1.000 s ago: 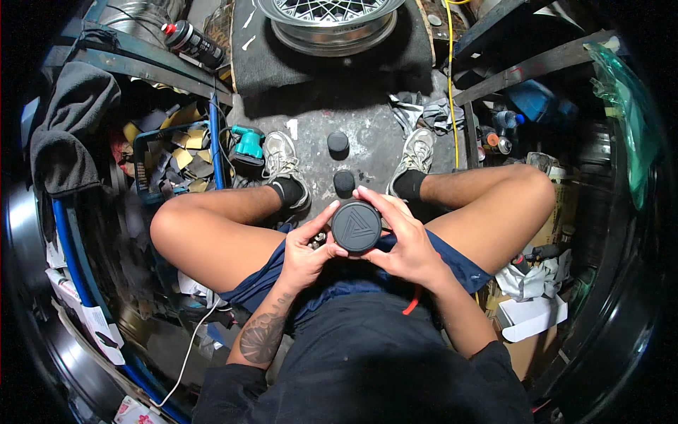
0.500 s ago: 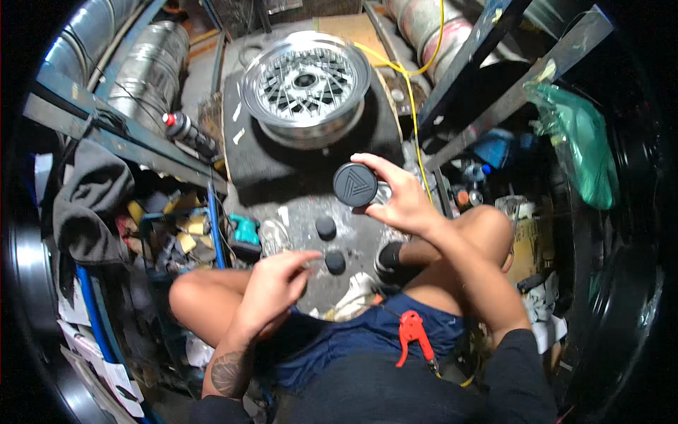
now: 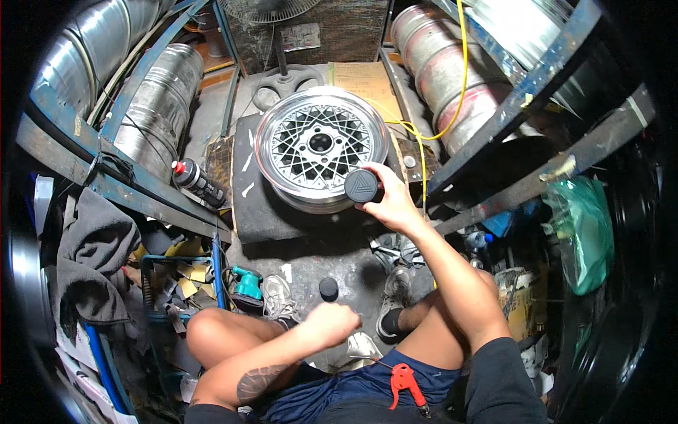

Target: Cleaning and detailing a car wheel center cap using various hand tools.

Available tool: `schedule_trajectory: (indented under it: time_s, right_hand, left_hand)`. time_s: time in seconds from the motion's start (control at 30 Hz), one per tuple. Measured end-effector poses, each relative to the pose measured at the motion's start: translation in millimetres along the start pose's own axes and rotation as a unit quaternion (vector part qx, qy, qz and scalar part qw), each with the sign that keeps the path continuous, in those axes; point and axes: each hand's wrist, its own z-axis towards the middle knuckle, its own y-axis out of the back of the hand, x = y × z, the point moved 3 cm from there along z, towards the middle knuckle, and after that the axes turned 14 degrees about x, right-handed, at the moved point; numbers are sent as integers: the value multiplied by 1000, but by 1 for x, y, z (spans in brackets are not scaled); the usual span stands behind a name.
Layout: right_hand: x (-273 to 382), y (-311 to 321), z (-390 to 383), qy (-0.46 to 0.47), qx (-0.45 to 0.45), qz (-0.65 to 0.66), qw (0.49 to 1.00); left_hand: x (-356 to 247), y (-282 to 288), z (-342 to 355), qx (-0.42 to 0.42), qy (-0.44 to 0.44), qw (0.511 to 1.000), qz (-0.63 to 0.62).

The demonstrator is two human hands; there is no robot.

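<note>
My right hand (image 3: pixel 393 201) grips a round black cap (image 3: pixel 361 186) by its edge, with its embossed triangular emblem facing me. The cap is just in front of the near right edge of a silver mesh-spoked wheel rim (image 3: pixel 340 153), overlapping it in view; I cannot tell whether they touch. The wheel lies face up on a dark mat-covered stand (image 3: pixel 247 212). Low between my knees, my left hand (image 3: pixel 333 325) is closed, its fingers curled downward, and what they hold is hidden. A small black rounded piece (image 3: pixel 328 288) rests on the floor just beyond it.
A red air blow gun (image 3: pixel 403 381) lies on my lap. A yellow hose (image 3: pixel 459 92) runs down at the right. Metal racks with large silver barrels (image 3: pixel 159 99) flank both sides. A teal power tool (image 3: pixel 247 283) and a dark bottle (image 3: pixel 198 182) are at the left.
My view has tilted up, so the wheel appears lower. The cap now overlaps the wheel's edge. My left hand went from extended fingers to closed, and the nearer black piece is no longer visible.
</note>
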Motion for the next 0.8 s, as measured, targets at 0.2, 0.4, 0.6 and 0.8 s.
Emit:
schedule_trajectory:
  time_s: [0.2, 0.4, 0.6, 0.8]
  right_hand:
    - [-14, -12, 33, 28, 18, 49, 998]
    - [-19, -9, 44, 17, 47, 147, 988]
    - [-13, -21, 41, 71, 61, 407, 909]
    - [3, -16, 29, 69, 77, 397, 912]
  left_hand:
    - [-14, -14, 27, 32, -49, 997, 42]
    - [-4, 8, 37, 6, -16, 999, 43]
    - [2, 11, 41, -42, -32, 998, 29]
    - [-8, 16, 41, 2, -37, 998, 48]
